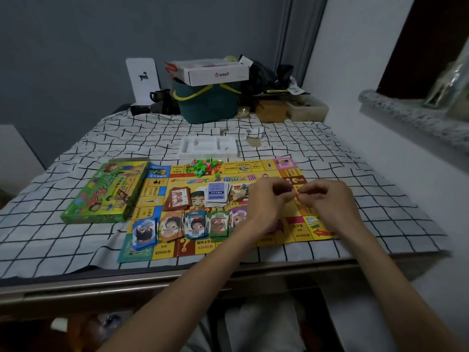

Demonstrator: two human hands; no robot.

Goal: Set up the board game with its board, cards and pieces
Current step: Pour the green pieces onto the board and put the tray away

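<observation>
While both hands sit over the right half of the board [302, 235], we see the left hand [269, 199] pinching a small purple piece [288, 189]; the right hand [327, 201] curls in against it, grip unclear. Board lies straight below, long axis left-right; its near-right corner is closer to the right hand.

The head-worn camera looked forward and down, close over the board [302, 235] and table [76, 246], whose far end seemed blurred.

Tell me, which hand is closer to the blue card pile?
Left. The left hand, pinching a purple piece, is just right of the blue card pile; the right hand is farther right, beyond the left hand.
</observation>
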